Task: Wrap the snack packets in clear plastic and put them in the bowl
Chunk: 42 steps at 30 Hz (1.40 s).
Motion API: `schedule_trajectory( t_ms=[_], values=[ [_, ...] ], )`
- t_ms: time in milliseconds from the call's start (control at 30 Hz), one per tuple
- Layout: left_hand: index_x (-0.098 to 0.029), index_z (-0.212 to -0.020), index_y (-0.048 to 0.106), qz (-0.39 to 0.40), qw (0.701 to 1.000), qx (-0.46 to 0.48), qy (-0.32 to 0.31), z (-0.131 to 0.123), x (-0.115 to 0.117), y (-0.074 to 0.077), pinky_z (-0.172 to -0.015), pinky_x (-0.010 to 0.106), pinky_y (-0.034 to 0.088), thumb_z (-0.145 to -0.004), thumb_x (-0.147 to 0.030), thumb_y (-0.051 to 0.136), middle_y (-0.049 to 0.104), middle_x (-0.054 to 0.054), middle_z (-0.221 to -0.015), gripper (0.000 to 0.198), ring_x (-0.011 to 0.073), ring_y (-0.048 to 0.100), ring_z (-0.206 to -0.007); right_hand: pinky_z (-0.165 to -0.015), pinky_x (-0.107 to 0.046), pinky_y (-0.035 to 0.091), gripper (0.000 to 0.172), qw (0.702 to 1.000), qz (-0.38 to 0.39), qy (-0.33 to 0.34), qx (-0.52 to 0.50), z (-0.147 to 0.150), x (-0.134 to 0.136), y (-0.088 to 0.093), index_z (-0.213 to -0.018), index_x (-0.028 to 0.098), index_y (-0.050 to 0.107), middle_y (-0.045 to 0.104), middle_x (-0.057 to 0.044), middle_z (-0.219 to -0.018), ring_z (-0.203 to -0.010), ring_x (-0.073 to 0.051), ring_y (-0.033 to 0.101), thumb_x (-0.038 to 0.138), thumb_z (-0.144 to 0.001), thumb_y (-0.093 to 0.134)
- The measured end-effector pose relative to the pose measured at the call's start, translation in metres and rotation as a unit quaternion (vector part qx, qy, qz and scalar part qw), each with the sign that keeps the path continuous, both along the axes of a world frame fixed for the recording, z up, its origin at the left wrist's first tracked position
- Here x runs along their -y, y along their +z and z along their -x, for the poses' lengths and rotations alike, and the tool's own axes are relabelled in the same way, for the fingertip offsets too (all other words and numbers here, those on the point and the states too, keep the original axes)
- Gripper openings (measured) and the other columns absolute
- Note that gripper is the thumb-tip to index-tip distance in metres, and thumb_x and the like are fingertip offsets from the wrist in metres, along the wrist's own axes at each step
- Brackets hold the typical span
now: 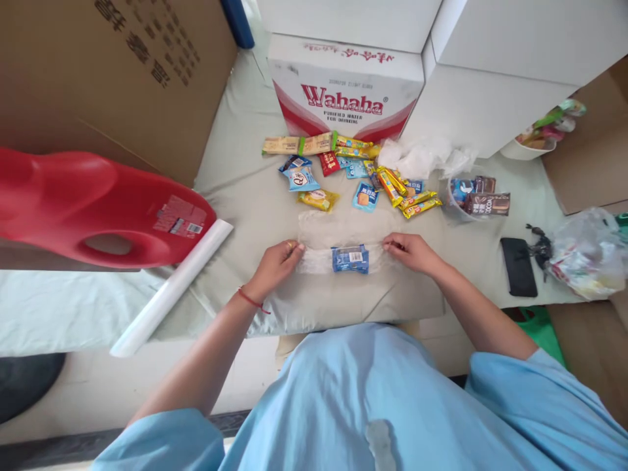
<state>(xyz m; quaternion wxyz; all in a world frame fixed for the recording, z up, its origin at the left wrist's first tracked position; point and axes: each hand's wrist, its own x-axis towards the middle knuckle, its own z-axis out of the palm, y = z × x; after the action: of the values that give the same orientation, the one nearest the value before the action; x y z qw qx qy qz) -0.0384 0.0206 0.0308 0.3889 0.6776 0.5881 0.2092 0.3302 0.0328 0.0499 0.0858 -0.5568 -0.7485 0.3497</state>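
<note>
Film (318,226): clear, crinkled sheet, laid on the cloth (333,304) in front of you, its two ends at your hands.
Pack (350,260): blue, pale barcode patch facing up; at the near part of the film, midway between your hands, touching neither. Whether a layer covers it, you cannot tell from here.
Left hand (282,261): thumb and fingertips pinching the film's left end; red cord (252,299) round your wrist.
Right hand (409,252): thumb and fingertips together on the film's right end, pinching it.
Snacks (390,186): loose spread beyond the film; yellow bars to the right, tan bars (282,145) at far left.
Tub (454,214): clear, right of the snacks, brown and blue packets inside.
Roll (171,288): white, slantwise to your left, beside the red jug (103,203).
Phone (519,267): black, well to your right; keys (542,247) just beside it, then a plastic bag (591,258).
Carton (343,91): white and red, "Wahaha" lettering, at the far side behind the snacks.
</note>
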Motion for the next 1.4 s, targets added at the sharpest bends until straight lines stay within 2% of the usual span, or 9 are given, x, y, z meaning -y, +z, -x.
schedule_trajectory(
  t_ms=[167,400,467,533,667,900,1067,1233,1400],
  values=[
    [-0.022,-0.079,0.057,-0.031,0.995,-0.007,0.091,-0.007,0.000,-0.007,-0.075,0.031,0.047,-0.104,-0.052,0.034,0.061,0.001,-0.075,0.045,0.0183,0.059,-0.076,-0.094,-0.039,0.050,0.034,0.978,-0.184,-0.036,0.090,0.025,0.003,0.013,-0.118,0.018,0.075,0.068,-0.016,-0.114,-0.110,-0.029,0.061,0.031,-0.103,0.047],
    [-0.020,-0.103,0.063,-0.239,0.916,-0.061,0.317,-0.010,0.027,0.010,-0.103,0.045,0.048,-0.106,-0.039,0.042,0.064,0.011,-0.107,0.028,0.0263,0.061,-0.111,-0.076,-0.028,0.047,0.037,0.978,-0.093,0.148,0.110,0.075,0.017,0.017,-0.134,0.030,0.071,0.067,-0.010,-0.120,-0.103,-0.023,0.064,0.039,-0.108,0.047],
    [-0.021,-0.105,0.065,-0.309,0.904,-0.080,0.286,-0.022,0.043,0.022,-0.105,0.048,0.047,-0.105,-0.035,0.045,0.065,0.012,-0.106,0.024,0.0273,0.060,-0.113,-0.074,-0.027,0.045,0.040,0.979,-0.075,0.138,0.130,0.080,0.013,0.011,-0.142,0.032,0.066,0.067,-0.010,-0.119,-0.101,-0.022,0.066,0.041,-0.109,0.045],
    [-0.023,-0.107,0.069,-0.341,0.922,-0.094,0.158,-0.039,0.058,0.029,-0.106,0.049,0.045,-0.103,-0.030,0.048,0.069,0.011,-0.105,0.023,0.0273,0.062,-0.113,-0.074,-0.027,0.044,0.042,0.980,-0.065,0.133,0.135,0.082,0.011,0.008,-0.147,0.032,0.063,0.067,-0.009,-0.119,-0.101,-0.021,0.066,0.041,-0.110,0.044],
    [-0.028,-0.129,0.070,-0.266,0.950,-0.137,-0.087,-0.076,0.057,0.021,-0.099,0.045,0.043,-0.103,-0.025,0.046,0.075,0.008,-0.125,0.036,0.0256,0.064,-0.120,-0.075,-0.026,0.043,0.042,0.977,-0.057,0.147,0.141,0.079,0.008,0.009,-0.146,0.030,0.063,0.068,-0.009,-0.116,-0.098,-0.020,0.067,0.041,-0.109,0.046],
    [-0.024,-0.130,0.071,-0.195,0.946,-0.230,-0.118,-0.096,0.022,0.001,-0.086,0.046,0.042,-0.104,-0.023,0.048,0.075,0.009,-0.128,0.034,0.0286,0.062,-0.107,-0.098,-0.036,0.045,0.039,0.982,-0.122,0.089,0.111,0.067,-0.033,0.001,-0.136,0.016,0.070,0.070,-0.014,-0.119,-0.114,-0.028,0.059,0.030,-0.106,0.048],
    [-0.026,-0.132,0.070,-0.199,0.941,-0.249,-0.116,-0.097,0.030,0.004,-0.085,0.046,0.041,-0.105,-0.025,0.047,0.074,0.010,-0.130,0.035,0.0300,0.059,-0.109,-0.107,-0.045,0.042,0.071,0.977,-0.093,0.041,0.186,0.081,-0.070,-0.009,-0.154,0.009,0.050,0.061,-0.022,-0.143,-0.131,-0.037,0.049,0.035,-0.093,0.073],
    [-0.027,-0.135,0.069,-0.204,0.939,-0.252,-0.112,-0.098,0.034,-0.001,-0.084,0.046,0.040,-0.106,-0.026,0.045,0.072,0.010,-0.132,0.037,0.0300,0.058,-0.107,-0.095,-0.037,0.044,0.028,0.983,0.005,0.026,0.179,0.091,-0.087,-0.002,-0.119,0.016,0.075,0.073,-0.012,-0.103,-0.108,-0.029,0.062,0.027,-0.095,0.069],
    [-0.029,-0.128,0.072,-0.222,0.937,-0.258,-0.083,-0.100,0.037,-0.001,-0.086,0.046,0.040,-0.104,-0.024,0.049,0.069,0.010,-0.133,0.034,0.0314,0.055,-0.112,-0.097,-0.035,0.041,0.016,0.983,-0.111,0.097,0.107,0.083,-0.067,0.026,-0.102,0.016,0.077,0.067,-0.012,-0.114,-0.109,-0.026,0.061,0.025,-0.095,0.066]
  ],
)
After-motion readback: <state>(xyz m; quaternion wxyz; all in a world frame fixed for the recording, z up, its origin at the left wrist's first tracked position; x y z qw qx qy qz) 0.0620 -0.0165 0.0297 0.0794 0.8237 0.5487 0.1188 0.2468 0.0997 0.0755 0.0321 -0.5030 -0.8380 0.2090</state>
